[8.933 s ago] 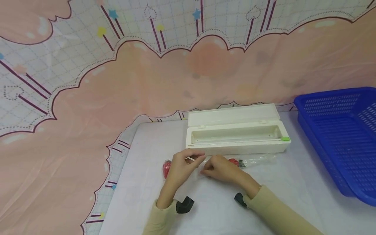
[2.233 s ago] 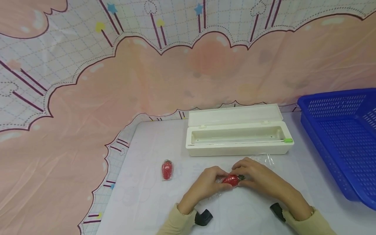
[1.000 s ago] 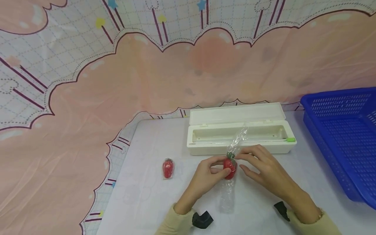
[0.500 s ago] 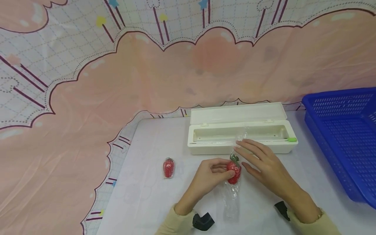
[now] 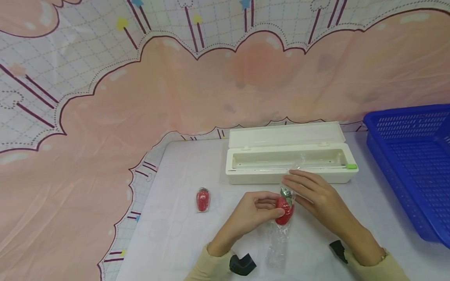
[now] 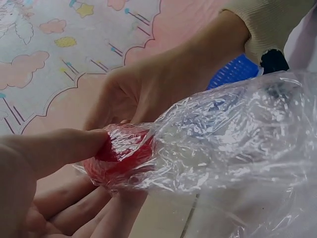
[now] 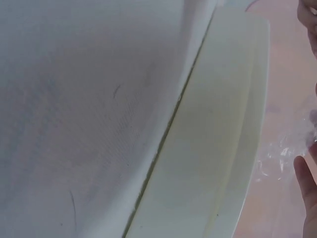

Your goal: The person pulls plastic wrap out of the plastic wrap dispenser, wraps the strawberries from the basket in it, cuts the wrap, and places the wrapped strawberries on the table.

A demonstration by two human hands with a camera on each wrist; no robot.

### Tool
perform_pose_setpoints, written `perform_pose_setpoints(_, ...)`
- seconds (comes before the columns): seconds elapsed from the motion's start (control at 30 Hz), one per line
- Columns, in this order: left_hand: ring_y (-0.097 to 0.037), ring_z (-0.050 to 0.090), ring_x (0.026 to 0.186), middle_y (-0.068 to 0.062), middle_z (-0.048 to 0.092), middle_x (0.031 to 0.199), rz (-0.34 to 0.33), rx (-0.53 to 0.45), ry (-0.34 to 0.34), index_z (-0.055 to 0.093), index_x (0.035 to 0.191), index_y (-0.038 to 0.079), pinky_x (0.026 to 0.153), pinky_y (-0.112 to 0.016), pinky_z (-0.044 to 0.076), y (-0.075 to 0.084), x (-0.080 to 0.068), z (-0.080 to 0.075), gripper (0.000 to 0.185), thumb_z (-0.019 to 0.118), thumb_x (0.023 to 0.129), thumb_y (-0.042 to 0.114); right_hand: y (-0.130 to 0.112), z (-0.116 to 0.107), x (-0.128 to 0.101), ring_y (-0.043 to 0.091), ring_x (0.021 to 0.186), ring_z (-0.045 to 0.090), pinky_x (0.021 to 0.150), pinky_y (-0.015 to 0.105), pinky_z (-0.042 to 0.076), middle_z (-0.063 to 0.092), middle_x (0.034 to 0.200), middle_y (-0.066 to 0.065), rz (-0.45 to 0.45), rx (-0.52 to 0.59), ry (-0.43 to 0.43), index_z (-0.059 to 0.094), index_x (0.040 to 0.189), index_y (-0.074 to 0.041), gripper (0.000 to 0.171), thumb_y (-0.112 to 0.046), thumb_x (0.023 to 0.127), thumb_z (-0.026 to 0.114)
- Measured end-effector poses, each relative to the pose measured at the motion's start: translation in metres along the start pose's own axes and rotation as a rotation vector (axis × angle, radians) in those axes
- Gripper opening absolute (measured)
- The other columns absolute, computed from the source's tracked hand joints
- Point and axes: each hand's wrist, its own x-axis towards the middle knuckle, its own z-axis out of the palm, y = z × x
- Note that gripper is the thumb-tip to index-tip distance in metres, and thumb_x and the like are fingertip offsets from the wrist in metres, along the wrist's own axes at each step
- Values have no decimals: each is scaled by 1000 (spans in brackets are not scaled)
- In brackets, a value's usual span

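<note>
A red strawberry with a green leafy top is wrapped in clear plastic film, whose loose ends trail above and below it. My left hand pinches the strawberry between thumb and fingers; the left wrist view shows the crinkled film spreading from the red fruit. My right hand is at the leafy end, fingers fairly straight and close together against the upper film. Only a few right fingers show in the right wrist view. A second film-wrapped strawberry lies to the left.
Behind the hands stands a long white box, its lid raised, with a green slider at the right end. A blue perforated basket sits on the right. A patterned cloth hangs behind the white table.
Earlier, the strawberry lay sideways between both hands; it was then turned leaf end up. Lately the left hand moved it slightly right, and the right fingers came down over the upper film.
</note>
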Motion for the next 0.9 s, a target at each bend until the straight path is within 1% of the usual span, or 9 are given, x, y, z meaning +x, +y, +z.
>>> perform_pose_setpoints(0.27, -7, 69, 93, -15, 72, 111, 55, 16, -22, 67, 121, -2, 79, -22, 58, -1, 0, 0, 35, 74, 88, 8, -2, 3, 0, 21, 110, 60, 106, 8, 33, 71, 113, 3, 76, 71, 23, 74, 115, -10, 49, -43, 104, 39)
perform_pose_setpoints(0.33, -6, 69, 95, -15, 72, 114, 74, 12, -24, 67, 122, -1, 80, -22, 57, 0, -1, 0, 35, 74, 88, 7, -3, 3, 1, 19, 105, 62, 102, 6, 36, 72, 109, 1, 91, 85, 39, 75, 113, -10, 31, -31, 102, 54)
perform_pose_setpoints(0.4, -6, 68, 97, -14, 71, 116, 96, 13, -24, 66, 123, 0, 82, -22, 57, 1, -1, 0, 36, 73, 89, 6, -3, 4, 1, 16, 102, 63, 99, 5, 38, 72, 106, -2, 107, 93, 52, 76, 110, -11, 18, -14, 94, 68)
perform_pose_setpoints(0.43, -6, 68, 98, -14, 71, 117, 108, 16, -18, 66, 124, 1, 83, -22, 57, 1, -2, -1, 36, 73, 89, 6, -4, 4, 2, 16, 101, 63, 98, 5, 39, 73, 104, -2, 115, 95, 60, 76, 108, -11, 21, -5, 88, 73)
perform_pose_setpoints(0.5, -7, 68, 99, -14, 71, 117, 127, 19, 2, 66, 124, 2, 84, -22, 57, 1, -2, -1, 37, 73, 89, 6, -5, 5, 2, 16, 99, 64, 96, 4, 39, 73, 102, -2, 138, 97, 71, 77, 104, -10, 37, 11, 74, 78)
perform_pose_setpoints(0.63, -9, 68, 103, -12, 71, 118, 144, 6, 57, 66, 126, 4, 84, -24, 57, 2, -3, -1, 38, 74, 88, 6, -8, 5, 2, 16, 94, 69, 91, 3, 42, 75, 98, 0, 211, 122, 73, 77, 99, -6, 34, 14, 72, 79)
perform_pose_setpoints(0.8, -15, 68, 107, -14, 69, 122, 160, -49, 104, 65, 127, 0, 86, -27, 57, 3, -2, 1, 39, 73, 88, 3, -12, 8, 1, 18, 91, 73, 84, 2, 45, 77, 97, 5, 329, 201, 27, 77, 100, -1, 31, 13, 73, 78)
perform_pose_setpoints(0.87, -18, 68, 108, -16, 68, 123, 169, -68, 124, 65, 127, -1, 87, -27, 57, 3, -1, 2, 39, 73, 88, 2, -14, 10, 1, 18, 92, 73, 83, 3, 46, 77, 98, 7, 357, 219, 9, 77, 101, 0, 30, 13, 74, 78)
perform_pose_setpoints(0.9, -18, 68, 108, -16, 68, 124, 170, -77, 135, 64, 127, -2, 87, -27, 57, 3, -1, 2, 40, 73, 88, 2, -14, 10, 1, 18, 92, 73, 82, 7, 50, 77, 99, 7, 368, 225, -1, 77, 102, 0, 31, 13, 74, 78)
